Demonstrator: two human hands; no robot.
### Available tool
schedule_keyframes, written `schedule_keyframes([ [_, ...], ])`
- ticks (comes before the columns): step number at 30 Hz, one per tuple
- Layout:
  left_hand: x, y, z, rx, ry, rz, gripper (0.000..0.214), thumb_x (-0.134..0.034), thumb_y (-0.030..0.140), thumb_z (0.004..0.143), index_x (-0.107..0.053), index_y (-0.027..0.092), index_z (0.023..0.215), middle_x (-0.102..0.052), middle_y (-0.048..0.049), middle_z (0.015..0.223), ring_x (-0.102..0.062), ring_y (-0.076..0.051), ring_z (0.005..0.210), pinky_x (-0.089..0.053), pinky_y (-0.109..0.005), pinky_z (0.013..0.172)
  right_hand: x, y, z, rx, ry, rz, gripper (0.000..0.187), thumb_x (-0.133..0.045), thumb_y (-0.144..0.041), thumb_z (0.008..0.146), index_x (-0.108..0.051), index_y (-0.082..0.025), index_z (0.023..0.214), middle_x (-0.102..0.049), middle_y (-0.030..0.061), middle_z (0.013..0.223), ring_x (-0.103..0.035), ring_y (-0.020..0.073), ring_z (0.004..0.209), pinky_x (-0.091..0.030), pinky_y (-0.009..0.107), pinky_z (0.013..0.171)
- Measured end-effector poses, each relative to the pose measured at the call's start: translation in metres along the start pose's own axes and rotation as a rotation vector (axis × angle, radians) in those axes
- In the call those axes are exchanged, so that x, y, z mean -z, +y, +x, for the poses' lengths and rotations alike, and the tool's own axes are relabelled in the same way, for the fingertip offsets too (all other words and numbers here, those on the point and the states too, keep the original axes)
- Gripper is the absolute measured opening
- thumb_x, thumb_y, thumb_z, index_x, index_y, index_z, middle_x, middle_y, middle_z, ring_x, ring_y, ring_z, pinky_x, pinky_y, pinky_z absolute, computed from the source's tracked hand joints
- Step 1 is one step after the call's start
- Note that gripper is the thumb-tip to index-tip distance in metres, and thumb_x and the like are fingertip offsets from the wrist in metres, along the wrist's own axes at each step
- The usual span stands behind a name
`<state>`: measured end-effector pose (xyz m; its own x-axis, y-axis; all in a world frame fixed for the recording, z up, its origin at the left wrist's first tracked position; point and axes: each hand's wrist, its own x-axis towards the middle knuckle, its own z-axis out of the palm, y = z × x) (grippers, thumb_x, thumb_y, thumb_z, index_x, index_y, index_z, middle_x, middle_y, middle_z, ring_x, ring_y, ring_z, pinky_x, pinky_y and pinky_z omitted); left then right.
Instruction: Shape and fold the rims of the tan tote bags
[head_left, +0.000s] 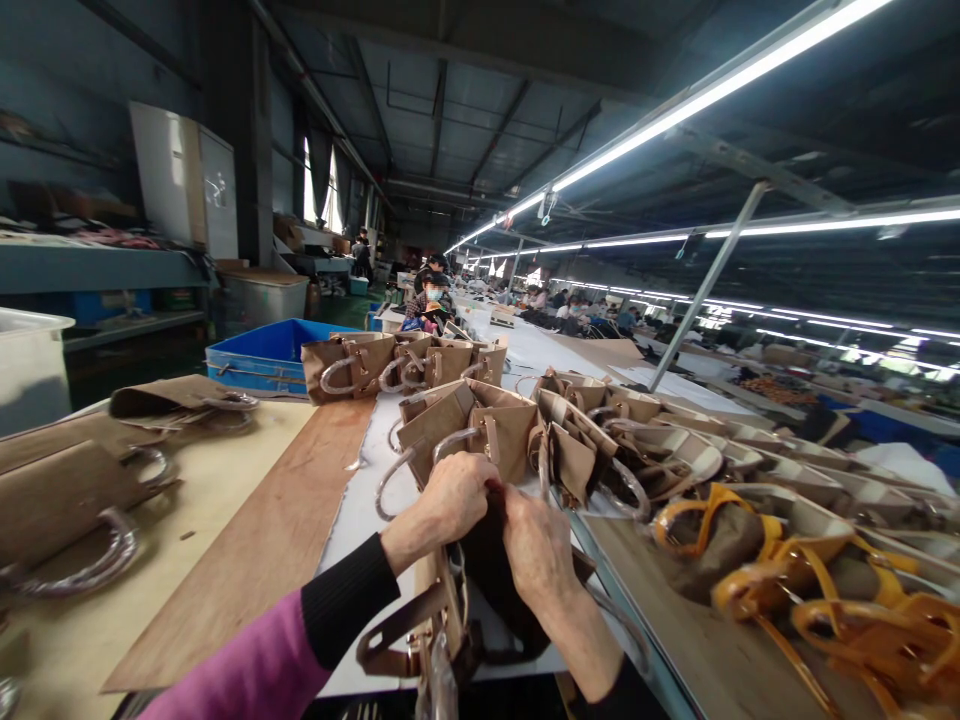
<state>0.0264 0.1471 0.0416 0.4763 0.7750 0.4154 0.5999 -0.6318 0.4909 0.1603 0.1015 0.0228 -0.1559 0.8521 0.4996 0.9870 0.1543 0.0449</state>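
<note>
Both of my hands meet at the upper edge of a brown handbag (499, 580) in the middle of the worktable. My left hand (459, 492) is closed, its fingers pinching the dark edge of the bag. Right beside it, my right hand (536, 545) also has its fingers closed on that edge. The fingertips are partly hidden behind the knuckles. A brown strap with a metal fitting (401, 635) and a plastic-wrapped handle (442, 675) hang on the near side of the bag. Just beyond my hands stand more tan handbags (502, 440).
Several tan bags (637, 405) crowd the right side, with bags with orange-yellow straps (817, 570) nearer. Flat brown bags (67, 500) lie at left beside a wooden board (247, 560). A blue crate (274, 350) stands behind. A masked person (433, 300) is farther along the table.
</note>
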Motion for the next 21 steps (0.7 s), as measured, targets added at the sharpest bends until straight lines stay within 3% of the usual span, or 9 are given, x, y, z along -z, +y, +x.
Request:
schedule_keyframes([
  [6,0.012,0.002,-0.005,0.026,-0.056,-0.018,0.027,-0.047,0.009,0.067,-0.07,0.021,0.075,-0.067,0.0004,0.08,-0.059,-0.015,0.076,-0.042,-0.023,0.067,0.007,-0.003,-0.01,0.023,0.043,-0.048,0.023,-0.044,-0.004,0.084,-0.061,-0.019,0.079,-0.066,0.0029,0.062,-0.063,0.0195,0.054,-0.032,0.029,0.046],
  [11,0.014,0.003,-0.006,0.029,-0.081,-0.007,0.025,-0.048,0.01,0.068,-0.07,0.022,0.075,-0.066,0.0012,0.081,-0.059,-0.015,0.076,-0.042,-0.023,0.068,0.013,0.012,-0.026,0.021,0.105,-0.037,0.024,-0.044,-0.016,0.088,-0.058,-0.023,0.07,-0.064,0.0,0.057,-0.059,0.017,0.047,-0.027,0.03,0.044],
  [21,0.011,0.008,-0.003,0.052,-0.076,0.008,0.025,-0.048,0.011,0.069,-0.069,0.022,0.076,-0.066,0.0011,0.082,-0.058,-0.015,0.078,-0.042,-0.023,0.07,0.021,0.05,-0.057,-0.077,0.1,0.188,0.035,-0.036,-0.036,0.093,-0.048,-0.023,0.063,-0.058,-0.0015,0.065,-0.055,0.0131,0.055,-0.037,0.023,0.047],
])
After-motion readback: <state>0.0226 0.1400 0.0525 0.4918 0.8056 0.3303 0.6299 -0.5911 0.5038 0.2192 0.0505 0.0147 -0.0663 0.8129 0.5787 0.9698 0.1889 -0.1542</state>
